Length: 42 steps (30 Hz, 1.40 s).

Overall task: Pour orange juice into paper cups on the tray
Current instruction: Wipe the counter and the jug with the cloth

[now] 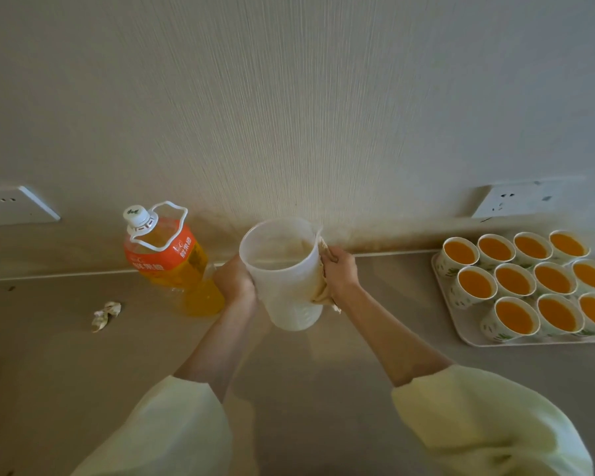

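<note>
**Pitcher held in both hands, filled cups waiting on the tray**

On the left part of the counter (49, 355) lies a piece of crumpled paper (106, 316), well apart from everything else. Nearer the middle, at the back edge by the wall, stands the juice bottle (170, 259), with its white cap on, an orange label and juice still inside.

Just right of the bottle, the left hand (236, 283) is wrapped around the left side of a cloudy white pitcher (285, 273). The pitcher is upright over the middle of the counter and looks empty; whether its base touches the counter cannot be told. On its right side the right hand (340, 273) has its fingers closed on a beige cloth (323, 293) and presses it against the pitcher's wall.

At the right edge of the counter sits the tray (468, 324), partly cut off by the picture. The paper cups (492, 325) stand on it in close rows, and each one in view is filled with orange juice (516, 280).
</note>
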Each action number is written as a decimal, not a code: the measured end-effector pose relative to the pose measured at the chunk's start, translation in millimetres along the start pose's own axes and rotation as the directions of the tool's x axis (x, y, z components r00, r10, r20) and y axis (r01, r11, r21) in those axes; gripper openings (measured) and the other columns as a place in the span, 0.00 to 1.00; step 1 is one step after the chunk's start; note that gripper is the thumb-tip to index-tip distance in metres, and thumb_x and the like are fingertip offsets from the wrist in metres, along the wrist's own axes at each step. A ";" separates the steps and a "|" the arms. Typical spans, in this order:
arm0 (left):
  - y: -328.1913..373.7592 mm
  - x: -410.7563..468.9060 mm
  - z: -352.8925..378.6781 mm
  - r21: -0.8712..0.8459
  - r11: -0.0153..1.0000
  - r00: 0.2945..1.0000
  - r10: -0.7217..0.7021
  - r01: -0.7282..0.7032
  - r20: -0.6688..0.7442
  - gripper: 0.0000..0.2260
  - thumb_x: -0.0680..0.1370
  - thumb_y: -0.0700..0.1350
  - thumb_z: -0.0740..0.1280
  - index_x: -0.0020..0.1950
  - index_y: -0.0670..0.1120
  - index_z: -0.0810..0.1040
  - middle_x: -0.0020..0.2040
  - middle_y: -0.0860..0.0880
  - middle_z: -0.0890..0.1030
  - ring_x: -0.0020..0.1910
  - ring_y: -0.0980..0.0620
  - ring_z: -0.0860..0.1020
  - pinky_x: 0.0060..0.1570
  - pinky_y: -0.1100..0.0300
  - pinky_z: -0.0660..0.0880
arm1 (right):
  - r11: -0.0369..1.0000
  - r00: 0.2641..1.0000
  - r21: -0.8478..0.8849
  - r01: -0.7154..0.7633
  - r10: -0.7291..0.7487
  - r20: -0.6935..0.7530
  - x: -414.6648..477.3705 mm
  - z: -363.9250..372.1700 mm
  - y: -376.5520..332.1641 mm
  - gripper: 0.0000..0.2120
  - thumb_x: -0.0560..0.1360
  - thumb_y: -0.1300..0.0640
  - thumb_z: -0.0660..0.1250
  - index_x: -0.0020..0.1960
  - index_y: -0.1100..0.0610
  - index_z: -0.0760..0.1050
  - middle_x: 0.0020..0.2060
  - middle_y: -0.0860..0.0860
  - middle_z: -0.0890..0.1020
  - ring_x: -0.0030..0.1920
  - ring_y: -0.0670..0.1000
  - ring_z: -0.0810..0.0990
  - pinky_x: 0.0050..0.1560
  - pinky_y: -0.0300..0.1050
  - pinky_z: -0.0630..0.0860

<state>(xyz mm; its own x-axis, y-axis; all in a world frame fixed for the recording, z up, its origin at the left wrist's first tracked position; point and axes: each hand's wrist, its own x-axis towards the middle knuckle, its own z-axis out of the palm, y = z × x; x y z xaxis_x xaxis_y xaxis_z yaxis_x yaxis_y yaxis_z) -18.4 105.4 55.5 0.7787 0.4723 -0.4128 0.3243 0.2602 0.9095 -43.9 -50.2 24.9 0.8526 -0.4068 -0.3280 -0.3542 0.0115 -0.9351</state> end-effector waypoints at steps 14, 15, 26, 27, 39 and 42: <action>27.7 -0.6 14.1 -0.087 0.994 0.996 0.074 -0.069 0.058 0.14 0.71 0.32 0.64 0.28 0.46 0.69 0.30 0.49 0.71 0.34 0.48 0.69 0.34 0.55 0.67 | 0.995 0.995 0.071 -0.064 0.069 -0.075 -11.6 0.6 16.5 0.14 0.79 0.65 0.59 0.38 0.59 0.76 0.31 0.51 0.76 0.33 0.48 0.72 0.37 0.45 0.72; 28.9 -1.0 13.2 -0.086 0.993 0.994 0.081 -0.075 0.068 0.15 0.71 0.32 0.64 0.27 0.46 0.69 0.29 0.49 0.71 0.32 0.48 0.69 0.34 0.56 0.67 | 0.996 0.994 0.022 -0.083 0.085 -0.064 -13.6 0.5 25.0 0.14 0.79 0.65 0.59 0.36 0.58 0.74 0.29 0.50 0.74 0.32 0.48 0.70 0.35 0.43 0.70; 22.0 11.7 -8.0 0.036 0.999 0.989 0.020 -0.025 0.148 0.12 0.73 0.36 0.66 0.31 0.47 0.72 0.30 0.51 0.76 0.32 0.52 0.74 0.34 0.59 0.72 | 0.945 0.970 -0.222 -0.238 0.241 -0.016 -30.2 -17.5 60.0 0.14 0.79 0.61 0.60 0.63 0.54 0.77 0.46 0.54 0.82 0.43 0.50 0.78 0.44 0.41 0.71; 17.5 11.8 -7.3 0.075 0.997 0.987 0.023 -0.035 0.159 0.11 0.74 0.37 0.66 0.32 0.47 0.73 0.32 0.50 0.77 0.32 0.53 0.74 0.34 0.59 0.73 | 0.949 0.974 -0.232 -0.216 0.226 0.018 -31.3 -17.9 59.1 0.15 0.80 0.61 0.59 0.65 0.52 0.74 0.48 0.54 0.81 0.43 0.50 0.77 0.44 0.41 0.71; -4.6 31.7 -2.5 0.162 0.975 0.974 0.122 -0.154 0.189 0.09 0.77 0.41 0.67 0.37 0.46 0.76 0.34 0.50 0.78 0.32 0.52 0.75 0.24 0.71 0.72 | 0.875 0.981 -0.483 -0.037 0.123 0.149 -23.9 -19.8 63.7 0.25 0.79 0.61 0.57 0.74 0.47 0.62 0.44 0.46 0.77 0.39 0.45 0.76 0.36 0.35 0.70; -7.5 37.6 -2.7 0.189 0.960 0.960 0.162 -0.207 0.229 0.11 0.78 0.42 0.66 0.35 0.46 0.76 0.32 0.52 0.78 0.31 0.54 0.74 0.27 0.69 0.73 | 0.876 0.991 -0.478 -0.062 0.109 0.072 -21.0 -22.0 69.7 0.10 0.79 0.59 0.58 0.54 0.49 0.74 0.44 0.49 0.79 0.42 0.49 0.77 0.40 0.41 0.72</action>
<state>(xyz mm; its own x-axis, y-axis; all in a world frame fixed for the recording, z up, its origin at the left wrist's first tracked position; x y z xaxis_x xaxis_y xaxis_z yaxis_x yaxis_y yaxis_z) 7.0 123.5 33.0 0.9229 0.3027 -0.2381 0.2519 -0.0071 0.9677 -94.9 -60.9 -30.5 0.8343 -0.3364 -0.4368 -0.5465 -0.4013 -0.7350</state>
